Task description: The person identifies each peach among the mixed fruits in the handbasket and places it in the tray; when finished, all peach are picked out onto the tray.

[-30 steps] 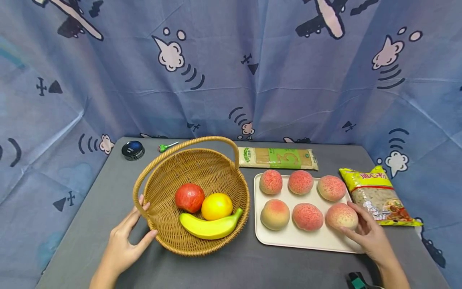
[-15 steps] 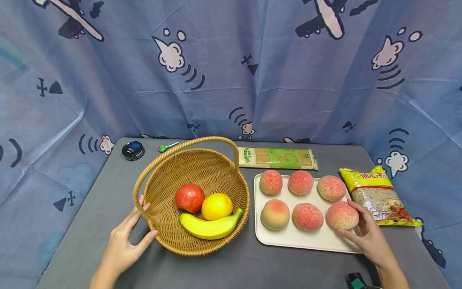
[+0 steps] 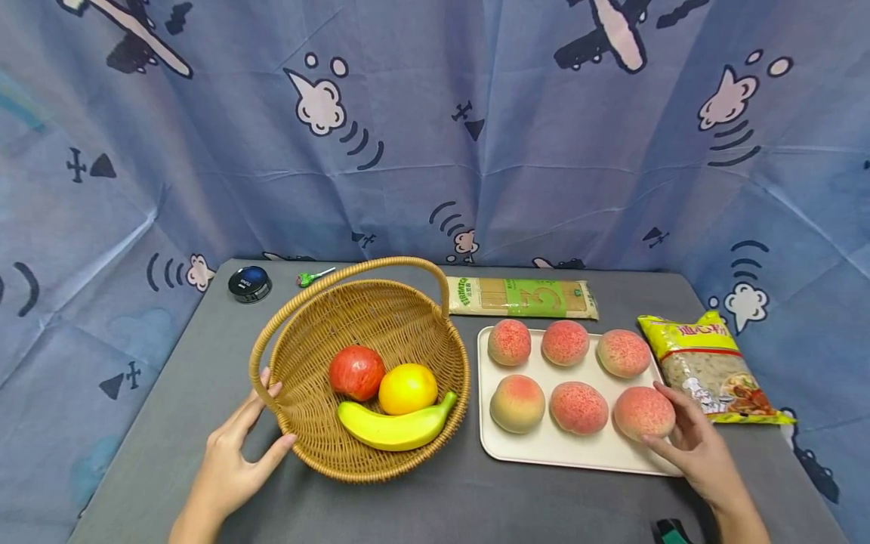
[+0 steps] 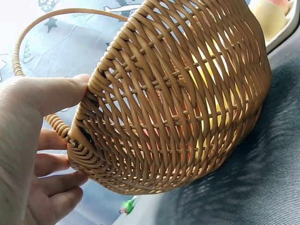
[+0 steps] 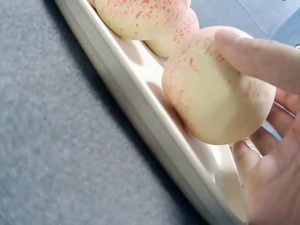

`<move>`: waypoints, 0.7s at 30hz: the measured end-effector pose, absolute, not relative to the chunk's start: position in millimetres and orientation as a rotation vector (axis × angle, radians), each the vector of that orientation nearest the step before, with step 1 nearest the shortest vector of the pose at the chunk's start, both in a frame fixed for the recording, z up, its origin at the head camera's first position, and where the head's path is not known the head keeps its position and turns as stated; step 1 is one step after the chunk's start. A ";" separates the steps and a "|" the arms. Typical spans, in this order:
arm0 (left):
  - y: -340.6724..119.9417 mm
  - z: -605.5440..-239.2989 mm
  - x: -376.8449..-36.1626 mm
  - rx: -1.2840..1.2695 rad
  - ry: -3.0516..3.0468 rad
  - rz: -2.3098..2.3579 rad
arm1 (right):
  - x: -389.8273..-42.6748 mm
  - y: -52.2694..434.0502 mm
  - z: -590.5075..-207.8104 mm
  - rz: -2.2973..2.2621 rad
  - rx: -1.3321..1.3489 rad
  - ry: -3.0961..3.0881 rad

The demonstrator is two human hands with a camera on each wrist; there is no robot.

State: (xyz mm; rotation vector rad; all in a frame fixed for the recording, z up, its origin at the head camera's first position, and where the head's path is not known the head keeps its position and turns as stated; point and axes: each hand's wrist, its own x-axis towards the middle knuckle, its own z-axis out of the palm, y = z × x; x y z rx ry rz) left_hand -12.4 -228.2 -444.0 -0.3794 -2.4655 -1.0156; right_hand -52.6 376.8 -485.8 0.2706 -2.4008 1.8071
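Note:
A wicker basket point(image 3: 381, 317) with a hoop handle holds a red apple point(image 3: 356, 372), an orange point(image 3: 408, 387) and a banana point(image 3: 394, 428). My left hand point(image 3: 261, 423) rests against its left rim, thumb and straight fingers either side of the handle's base; the left wrist view shows the thumb of that hand point(image 4: 70, 136) on the basket point(image 4: 187, 93) rim. A cream tray point(image 3: 578, 453) carries several peaches. My right hand point(image 3: 662, 419) grips the front right peach point(image 3: 639, 412), thumb before it and fingers behind. In the right wrist view the hand point(image 5: 267, 70) cups that peach point(image 5: 215, 89) on the tray point(image 5: 140, 93).
A noodle packet point(image 3: 523, 297) lies behind the tray and a yellow bag point(image 3: 710, 366) to its right. A black round tin point(image 3: 250, 282) and a green lollipop point(image 3: 313, 277) sit at the back left. A printed blue curtain surrounds the grey table.
The right hand's thumb has drawn in closer round the front right peach, which has barely shifted. The left hand and the basket have stayed put.

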 end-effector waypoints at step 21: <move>-228.0 -442.0 -10.6 -0.381 -2.461 -1.013 | -45.2 383.8 -481.1 1.621 0.182 -2.740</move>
